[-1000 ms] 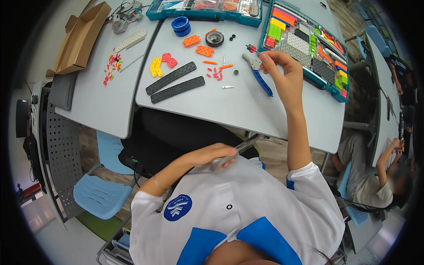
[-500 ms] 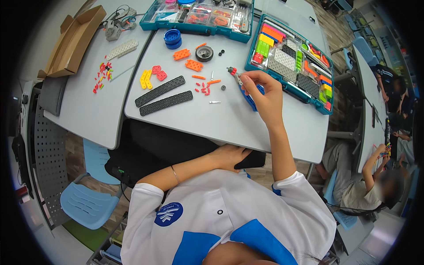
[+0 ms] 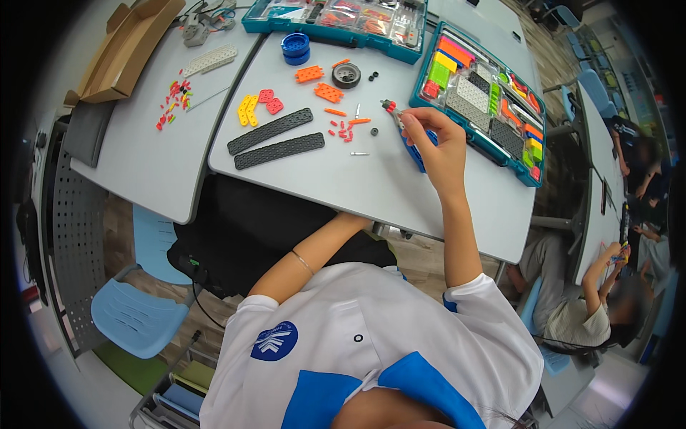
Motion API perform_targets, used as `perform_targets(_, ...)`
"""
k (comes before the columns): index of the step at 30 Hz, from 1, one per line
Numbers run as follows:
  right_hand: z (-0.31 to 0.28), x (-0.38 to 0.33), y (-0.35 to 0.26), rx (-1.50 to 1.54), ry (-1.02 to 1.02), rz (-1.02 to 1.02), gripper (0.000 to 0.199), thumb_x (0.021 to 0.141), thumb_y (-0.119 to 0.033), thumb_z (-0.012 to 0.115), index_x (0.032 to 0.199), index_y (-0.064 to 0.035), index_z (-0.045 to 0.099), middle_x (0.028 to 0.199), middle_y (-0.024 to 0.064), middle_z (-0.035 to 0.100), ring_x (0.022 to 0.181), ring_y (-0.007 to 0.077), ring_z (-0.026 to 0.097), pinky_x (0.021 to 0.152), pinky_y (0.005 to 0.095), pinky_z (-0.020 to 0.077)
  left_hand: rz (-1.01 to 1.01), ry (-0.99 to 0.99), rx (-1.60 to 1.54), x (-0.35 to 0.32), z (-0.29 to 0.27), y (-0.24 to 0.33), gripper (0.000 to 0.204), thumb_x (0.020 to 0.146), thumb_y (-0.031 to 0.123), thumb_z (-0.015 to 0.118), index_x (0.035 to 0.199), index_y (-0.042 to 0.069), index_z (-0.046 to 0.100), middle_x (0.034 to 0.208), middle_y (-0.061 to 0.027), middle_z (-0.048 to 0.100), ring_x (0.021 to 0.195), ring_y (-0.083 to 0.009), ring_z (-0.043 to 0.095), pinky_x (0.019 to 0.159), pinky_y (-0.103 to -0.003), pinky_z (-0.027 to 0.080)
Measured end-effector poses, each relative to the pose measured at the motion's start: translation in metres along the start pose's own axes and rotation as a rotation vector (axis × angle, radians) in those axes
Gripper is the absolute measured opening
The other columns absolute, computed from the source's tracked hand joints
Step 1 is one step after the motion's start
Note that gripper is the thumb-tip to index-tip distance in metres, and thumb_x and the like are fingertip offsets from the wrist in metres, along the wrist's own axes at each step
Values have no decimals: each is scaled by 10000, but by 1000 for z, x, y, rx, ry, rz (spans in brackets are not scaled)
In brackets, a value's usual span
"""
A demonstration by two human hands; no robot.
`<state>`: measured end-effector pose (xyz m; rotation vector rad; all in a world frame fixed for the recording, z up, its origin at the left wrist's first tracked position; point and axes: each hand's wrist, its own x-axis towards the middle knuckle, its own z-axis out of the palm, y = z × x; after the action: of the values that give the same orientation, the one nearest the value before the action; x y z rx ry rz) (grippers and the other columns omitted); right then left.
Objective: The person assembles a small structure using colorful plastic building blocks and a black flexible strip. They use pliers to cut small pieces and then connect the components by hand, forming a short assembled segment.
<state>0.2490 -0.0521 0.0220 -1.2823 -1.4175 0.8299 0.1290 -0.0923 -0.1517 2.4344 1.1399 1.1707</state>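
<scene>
My right hand (image 3: 441, 146) is raised over the table's right half, its thumb and forefinger pinched on a small grey building piece (image 3: 401, 120) with red pegs and a dark tip. Partly behind that hand lies a blue piece (image 3: 414, 159). My left hand (image 3: 352, 221) reaches under the table's front edge, its fingers hidden there. On the table left of the right hand are small pink pegs (image 3: 345, 134), an orange stick (image 3: 359, 121), a silver shaft (image 3: 359, 154) and a small grey ring (image 3: 374, 131).
Two long black perforated beams (image 3: 279, 151), yellow angled pieces (image 3: 247, 111), orange plates (image 3: 329, 93), a grey wheel (image 3: 346, 75) and blue rims (image 3: 295, 48) lie on the table. Sorted parts cases (image 3: 480, 100) stand behind. A black bag (image 3: 250, 225) is under the front edge.
My left hand has slid from the front edge to beneath the table, so its fingers no longer show. My right hand keeps its pinch on the grey piece. The view has shifted slightly.
</scene>
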Motion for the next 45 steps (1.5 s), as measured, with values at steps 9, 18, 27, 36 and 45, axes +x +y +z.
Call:
perform_targets(9, 0, 1, 3, -35, -1, -9, 177, 930, -144, 704, 977, 24, 732, 801, 43, 698, 710, 85, 635, 668, 231, 488, -60, -24, -30, -10, 10, -10, 397, 906, 301, 649, 1229, 70, 637, 1131, -148, 675, 1092, -312, 626, 953, -435, 493)
perform_targets(18, 2, 0, 5, -103, 12, -31, 169, 928, -139, 705, 972, 22, 730, 800, 48, 705, 707, 90, 637, 676, 235, 485, -190, -897, -652, 60, -182, 53, 256, 938, 223, 662, 1007, -18, 714, 947, -123, 703, 812, -229, 671, 746, -343, 541)
perform_targets(27, 9, -4, 4, -129, -103, -5, 107, 940, -104, 680, 1002, -29, 724, 750, 18, 667, 677, 59, 604, 568, 217, 399, -603, 158, -880, 100, -158, 4, 202, 929, 70, 699, 1109, -21, 713, 1018, -66, 657, 828, -107, 645, 685, -237, 517)
perform_targets(36, 17, -9, 5, -122, -138, -20, 104, 959, -102, 654, 1005, -26, 709, 756, 22, 655, 678, 65, 604, 566, 219, 398, -634, 70, -1065, 92, -152, -6, 195, 933, 51, 690, 1107, -34, 716, 1030, -95, 676, 883, -145, 707, 685, -247, 573)
perform_targets(45, 18, -7, 4, -77, -215, 110, 151, 962, -121, 659, 1063, -16, 700, 791, 60, 693, 692, 71, 619, 581, 216, 422, -698, 37, -1099, 85, -148, -12, 188, 924, 51, 703, 1096, -18, 737, 1010, -80, 693, 890, -135, 699, 733, -250, 562)
